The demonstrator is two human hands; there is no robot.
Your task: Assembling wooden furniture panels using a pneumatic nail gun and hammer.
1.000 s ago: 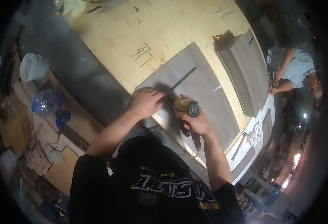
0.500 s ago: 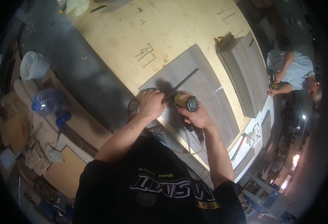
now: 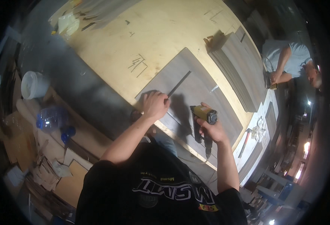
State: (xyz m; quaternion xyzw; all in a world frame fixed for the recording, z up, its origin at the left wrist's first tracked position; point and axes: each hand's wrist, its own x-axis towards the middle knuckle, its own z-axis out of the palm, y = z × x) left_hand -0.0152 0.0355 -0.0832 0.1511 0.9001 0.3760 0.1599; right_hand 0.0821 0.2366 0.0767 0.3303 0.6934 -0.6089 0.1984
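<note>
My left hand (image 3: 156, 105) is at the near end of a narrow dark strip (image 3: 180, 84), its fingers closed around that end. The strip lies on a grey-brown wood panel (image 3: 198, 78). Over the panel, to the right of the strip and apart from it, my right hand (image 3: 213, 130) grips a yellow and black nail gun (image 3: 204, 113) by its handle. A hose fitting hangs below the grip. Part of the strip under my left fingers is hidden.
The panel rests on a pale wooden table (image 3: 108, 48) with pencil marks. A stack of panels (image 3: 240, 71) stands at the right. Beyond it a co-worker (image 3: 287, 62) holds a tool. A hammer (image 3: 244, 144) lies at the right; a bucket (image 3: 33, 85) and blue-capped bottle (image 3: 52, 119) are at the left.
My right hand has drawn the nail gun right and away from the strip and my left hand. My left hand stays at the strip's near end. The whole view has shifted slightly.
</note>
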